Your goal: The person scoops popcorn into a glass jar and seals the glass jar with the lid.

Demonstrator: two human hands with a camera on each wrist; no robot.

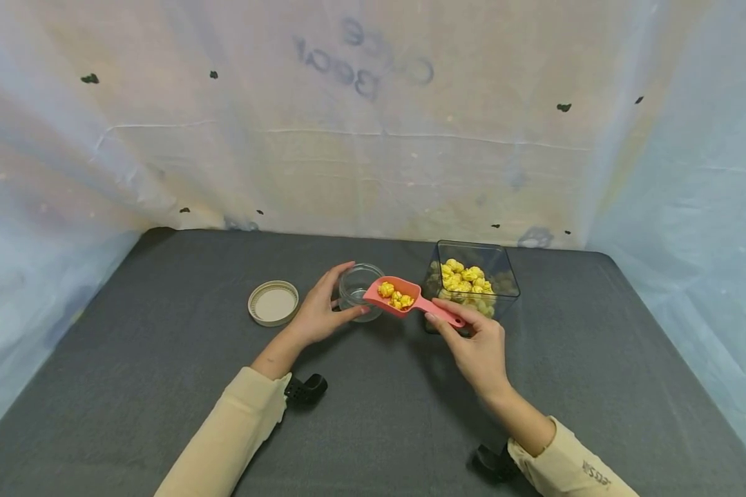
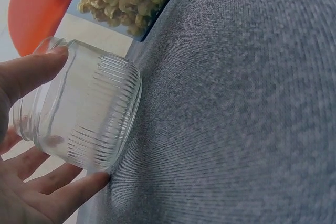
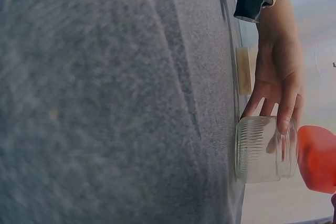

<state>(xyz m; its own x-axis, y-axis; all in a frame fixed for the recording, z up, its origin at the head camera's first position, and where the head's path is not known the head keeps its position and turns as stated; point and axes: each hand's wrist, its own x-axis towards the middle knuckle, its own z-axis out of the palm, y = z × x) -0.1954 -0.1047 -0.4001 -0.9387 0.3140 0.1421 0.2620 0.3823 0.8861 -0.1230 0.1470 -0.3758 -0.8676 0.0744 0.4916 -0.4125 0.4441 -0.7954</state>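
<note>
A clear glass jar (image 1: 351, 277) with a ribbed lower wall stands upright on the table, its mouth uncovered. My left hand (image 1: 316, 312) holds it from the left, thumb on the near side and fingers round the far side. With thumb and fingers, my right hand (image 1: 481, 348) pinches the handle of a coral-pink scoop (image 1: 435, 310). Several pieces of yellow popcorn (image 1: 400, 300) lie in the scoop, whose front edge is over the jar's rim. In the left wrist view the jar (image 2: 89, 108) shows no popcorn inside.
A transparent dark-tinted square container (image 1: 506, 275) of yellow popcorn stands behind my right hand. Left of the jar, a round cream lid (image 1: 273, 304) lies on the dark grey table (image 1: 373, 428). Plastic sheeting (image 1: 373, 172) hangs at the back and sides.
</note>
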